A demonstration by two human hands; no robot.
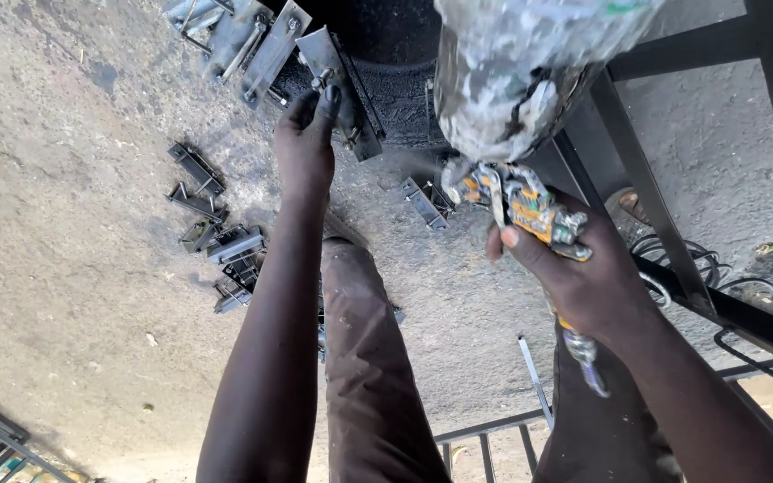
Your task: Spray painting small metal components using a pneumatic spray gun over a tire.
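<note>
Gripping a paint-spattered spray gun (pixel 530 210), the right hand (pixel 574 273) is wrapping its fingers around the gun's handle, with the forefinger lying along the yellow-stained body near the trigger. The gun's big cup (pixel 512 72), crusted with grey and white paint, is rising straight above that hand, and a hose fitting (pixel 583 353) is hanging just below the wrist.

Left of the spray gun, the left hand (pixel 306 148) is reaching forward and pinching the lower end of a grey metal bracket (pixel 337 85), thumb and fingertips closing on it. That bracket is leaning against a dark round object (pixel 386 54) beyond the gun, and more grey brackets (pixel 252 40) are lying in a row just left of it.

Farther left of the gun, a cluster of small dark metal pieces (pixel 216 237) is sitting on the concrete ground (pixel 64 179), and one more small piece (pixel 424 201) is lying just beside the gun's nozzle. Right of the gun, a dark metal frame (pixel 664 241) is crossing the view, with black hose coils (pixel 682 255) lying behind it. Below the gun, the person's brown trousers (pixel 369 358) are showing between the arms.
</note>
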